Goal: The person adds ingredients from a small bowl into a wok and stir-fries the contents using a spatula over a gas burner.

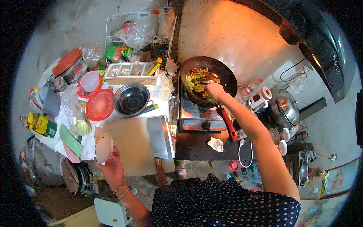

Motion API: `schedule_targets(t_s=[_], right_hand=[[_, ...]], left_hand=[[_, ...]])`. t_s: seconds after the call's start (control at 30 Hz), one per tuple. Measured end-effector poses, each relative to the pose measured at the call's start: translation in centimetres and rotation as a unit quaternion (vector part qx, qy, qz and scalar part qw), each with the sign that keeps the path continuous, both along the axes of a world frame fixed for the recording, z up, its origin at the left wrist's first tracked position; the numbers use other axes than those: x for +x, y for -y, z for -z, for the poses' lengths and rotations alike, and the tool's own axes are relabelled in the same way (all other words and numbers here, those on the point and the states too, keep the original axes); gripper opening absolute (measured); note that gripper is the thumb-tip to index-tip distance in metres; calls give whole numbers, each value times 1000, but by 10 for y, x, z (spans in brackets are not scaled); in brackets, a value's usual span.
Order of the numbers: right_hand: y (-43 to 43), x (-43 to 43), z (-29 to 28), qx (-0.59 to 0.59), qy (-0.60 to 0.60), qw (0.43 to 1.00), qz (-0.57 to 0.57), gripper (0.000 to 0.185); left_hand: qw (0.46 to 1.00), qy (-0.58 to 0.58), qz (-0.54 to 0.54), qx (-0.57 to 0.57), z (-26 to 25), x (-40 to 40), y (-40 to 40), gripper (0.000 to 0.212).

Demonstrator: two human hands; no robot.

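Observation:
My left hand (112,164) grips a white bowl (103,145) by its foot, tipped on its side, with brown residue showing inside its rim. It hangs over the left end of the cutting board (127,142). Above the wok (227,73), my right hand (214,91) is closed on a utensil, seemingly a metal ladle or spatula; most of it is hidden by the hand and the food. Chopped green and yellow vegetables (195,78) with darker pieces lie in the wok. Its red handle (227,123) points toward me. The wok rests on a gas stove (202,116).
A cleaver (158,136) lies on the board's right side, its wooden handle past the front edge. Behind the board are a dark metal bowl (131,99) and a red plastic basket (99,105). Crumpled tissue (216,144) sits before the stove. A lidded pot (285,107) stands right.

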State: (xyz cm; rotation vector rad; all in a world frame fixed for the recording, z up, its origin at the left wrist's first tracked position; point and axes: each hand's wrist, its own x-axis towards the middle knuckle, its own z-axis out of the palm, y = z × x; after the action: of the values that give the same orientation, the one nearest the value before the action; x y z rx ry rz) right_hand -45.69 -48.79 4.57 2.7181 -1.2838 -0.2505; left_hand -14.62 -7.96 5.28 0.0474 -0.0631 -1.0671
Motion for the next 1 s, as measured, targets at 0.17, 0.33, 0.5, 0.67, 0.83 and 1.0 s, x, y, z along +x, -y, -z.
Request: schedule_targets(t_s=[0.17,0.33,0.5,0.67,0.83,1.0], right_hand=[[-15,6,-19,63,15,998,15,15],[-1,5,-14,90,-39,993,61,13],[6,13,-4,25,-12,999,42,15],[3,14,-9,90,-22,995,44,13],[10,23,-8,61,-46,997,25,19],[20,12,2,88,-43,995,-22,13]], left_hand=[[994,61,-70,63,3,4,-6,34],[997,68,-21,-2,1,4,0,36],[990,111,-58,62,4,7,2,36],[962,132,-176,161,-10,-1,16,45],[984,72,-117,114,-10,4,8,40],[986,53,-102,118,-4,11,7,40]])
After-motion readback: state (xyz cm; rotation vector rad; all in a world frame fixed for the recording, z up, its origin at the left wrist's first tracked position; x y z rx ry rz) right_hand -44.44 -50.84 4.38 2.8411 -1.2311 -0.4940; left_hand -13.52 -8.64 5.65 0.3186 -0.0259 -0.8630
